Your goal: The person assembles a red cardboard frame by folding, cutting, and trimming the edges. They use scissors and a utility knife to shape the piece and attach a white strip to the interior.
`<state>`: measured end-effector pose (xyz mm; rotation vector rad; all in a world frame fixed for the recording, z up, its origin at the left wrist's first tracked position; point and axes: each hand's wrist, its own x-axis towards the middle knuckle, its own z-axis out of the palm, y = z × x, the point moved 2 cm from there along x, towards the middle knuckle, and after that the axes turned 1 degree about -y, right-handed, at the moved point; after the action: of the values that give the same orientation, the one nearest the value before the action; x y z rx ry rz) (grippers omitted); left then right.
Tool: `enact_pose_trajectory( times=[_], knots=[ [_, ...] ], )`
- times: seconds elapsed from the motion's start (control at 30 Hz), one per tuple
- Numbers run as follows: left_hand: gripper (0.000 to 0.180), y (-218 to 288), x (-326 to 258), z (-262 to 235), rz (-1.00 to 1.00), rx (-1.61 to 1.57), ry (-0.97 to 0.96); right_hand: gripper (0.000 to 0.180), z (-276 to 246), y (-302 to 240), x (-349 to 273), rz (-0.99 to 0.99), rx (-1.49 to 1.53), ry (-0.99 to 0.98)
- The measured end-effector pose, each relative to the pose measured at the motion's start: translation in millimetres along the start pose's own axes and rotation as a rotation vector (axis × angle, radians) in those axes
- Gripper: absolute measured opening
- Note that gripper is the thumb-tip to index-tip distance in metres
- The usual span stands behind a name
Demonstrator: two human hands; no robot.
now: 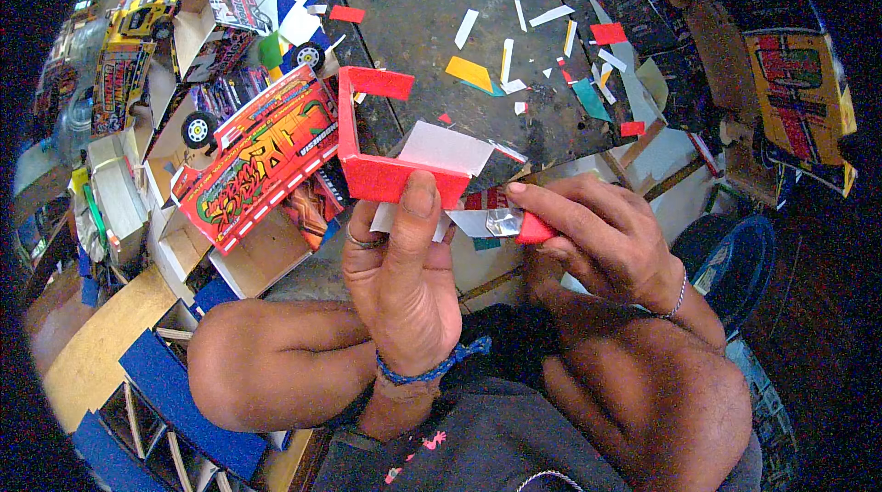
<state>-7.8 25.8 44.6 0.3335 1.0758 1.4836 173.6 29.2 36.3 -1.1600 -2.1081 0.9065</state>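
Observation:
My left hand (404, 285) pinches a red U-shaped frame (395, 178) between thumb and fingers. A white piece of sheet (448, 148) shows along the frame's inner side, and its lower edge hangs out below near my fingertips. In my right hand (611, 239) is a utility knife (535, 229) with a red handle and a short metal blade. The blade points left, close beside the white sheet under the frame's right end; whether it touches cannot be told. Both hands are raised above my crossed legs, in front of the dark board.
Red, white, yellow and teal scraps lie over the dark board (413, 23). On the left, a red printed toy truck panel (262, 161) leans by wooden boxes, with a yellow toy truck (147, 14) beyond. A yellow printed panel (799, 92) and a blue tub (740, 258) stand right.

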Motion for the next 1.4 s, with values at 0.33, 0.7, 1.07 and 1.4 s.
enact_pose_trajectory(
  times=[0.33, 0.7, 1.07, 1.4],
  knots=[
    [0.020, 0, 1, 0, -0.007, 0.000, -0.015, 0.044, 2, 2, -1, -0.016, 0.020, -0.016],
    [0.023, 0, 0, -1, -0.046, -0.009, -0.026, 0.046, 1, 0, 0, -0.014, 0.027, -0.002],
    [0.024, -1, 1, -4, -0.105, -0.069, -0.028, 0.048, 8, 9, -7, -0.004, 0.028, 0.001],
    [0.021, 2, 6, -4, -0.060, 0.012, 0.018, 0.046, -1, 13, -21, 0.106, 0.068, -0.020]
  ],
)
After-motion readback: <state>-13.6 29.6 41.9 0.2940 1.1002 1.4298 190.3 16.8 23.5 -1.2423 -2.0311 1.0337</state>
